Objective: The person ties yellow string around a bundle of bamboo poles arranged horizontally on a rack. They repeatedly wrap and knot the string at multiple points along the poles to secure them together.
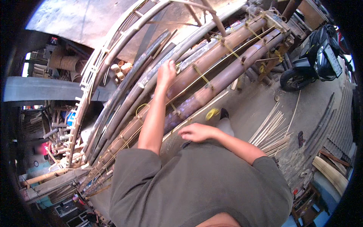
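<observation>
My left hand point(166, 72) reaches forward over a rack of long bamboo poles. Its fingers are curled beside the cut end of a grey bamboo pole point(186, 63); whatever they may hold is hidden. Just right of that arm, a thick brown bamboo pole point(211, 62) runs diagonally, with yellow ties point(201, 73) across it. Parallel to it lies a second thick, purplish-brown pole point(227, 78). Close to my waist, my right hand point(197, 132) hovers with loosely bent, parted fingers and nothing visible in them. It is apart from the poles.
A curved bamboo frame with short pegs point(104, 62) arches along the left. Thin split strips point(270, 130) lie on the floor to the right, below a parked motorbike point(315, 56). A yellow coil point(213, 114) is near my foot. Short cut bamboo pieces point(121, 69) sit behind the poles.
</observation>
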Demonstrator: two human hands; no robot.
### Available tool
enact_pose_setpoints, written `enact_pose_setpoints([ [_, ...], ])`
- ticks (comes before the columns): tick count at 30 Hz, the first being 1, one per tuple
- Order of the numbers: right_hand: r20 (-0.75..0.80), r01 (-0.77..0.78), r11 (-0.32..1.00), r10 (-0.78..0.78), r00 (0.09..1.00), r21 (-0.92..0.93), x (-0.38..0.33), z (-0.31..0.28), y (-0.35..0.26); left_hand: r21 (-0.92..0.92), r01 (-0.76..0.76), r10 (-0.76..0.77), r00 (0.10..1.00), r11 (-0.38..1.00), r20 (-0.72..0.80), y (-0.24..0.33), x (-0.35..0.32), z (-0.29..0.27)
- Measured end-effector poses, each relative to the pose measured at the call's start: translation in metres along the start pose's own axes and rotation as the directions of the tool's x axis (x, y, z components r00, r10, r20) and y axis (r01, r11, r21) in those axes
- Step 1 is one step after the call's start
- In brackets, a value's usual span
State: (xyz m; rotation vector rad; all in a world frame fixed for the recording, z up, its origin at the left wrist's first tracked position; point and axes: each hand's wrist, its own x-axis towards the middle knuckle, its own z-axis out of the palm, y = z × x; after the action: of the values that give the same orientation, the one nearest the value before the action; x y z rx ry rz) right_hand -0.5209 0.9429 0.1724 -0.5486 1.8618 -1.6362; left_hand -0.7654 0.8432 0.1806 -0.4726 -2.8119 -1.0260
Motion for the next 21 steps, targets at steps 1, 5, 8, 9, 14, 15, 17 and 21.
enact_pose_setpoints([
  [1,0.038,-0.115,0.928,0.108,0.993,0.353,0.002,0.01,0.008,0.064,0.019,-0.019,1.0,0.998,-0.002,-0.005,-0.023,-0.026],
  [5,-0.534,0.551,0.151,0.546,0.645,0.82,0.043,0.033,0.018,0.005,0.15,-0.147,0.961,0.989,0.236,-0.045,-0.138,-0.065],
  [8,-0.791,0.658,0.441,0.313,0.525,0.611,0.102,0.048,-0.079,0.398,0.085,-0.163,0.972,0.914,0.168,-0.072,-0.179,-0.021],
  [9,-0.779,0.47,0.768,0.06,0.624,0.435,0.118,0.047,-0.094,0.293,0.051,-0.084,0.992,0.955,0.099,-0.086,-0.184,-0.014],
  [14,-0.081,0.25,0.817,-0.339,0.937,-0.519,0.181,-0.026,-0.118,0.105,0.002,-0.033,0.956,0.994,0.29,-0.074,-0.17,-0.036],
  [15,-0.075,0.067,0.697,-0.171,0.982,-0.714,0.181,-0.034,-0.13,-0.041,-0.044,0.05,0.987,0.998,0.155,-0.072,-0.171,-0.044],
  [17,-0.116,-0.04,0.468,-0.134,0.984,-0.883,0.186,-0.059,-0.117,0.123,0.284,-0.309,0.868,0.951,0.388,-0.03,-0.165,-0.07],
  [21,0.024,0.365,0.669,-0.461,0.887,-0.647,0.212,-0.052,-0.124,0.037,0.167,-0.171,0.956,0.985,0.239,-0.044,-0.169,-0.066],
])
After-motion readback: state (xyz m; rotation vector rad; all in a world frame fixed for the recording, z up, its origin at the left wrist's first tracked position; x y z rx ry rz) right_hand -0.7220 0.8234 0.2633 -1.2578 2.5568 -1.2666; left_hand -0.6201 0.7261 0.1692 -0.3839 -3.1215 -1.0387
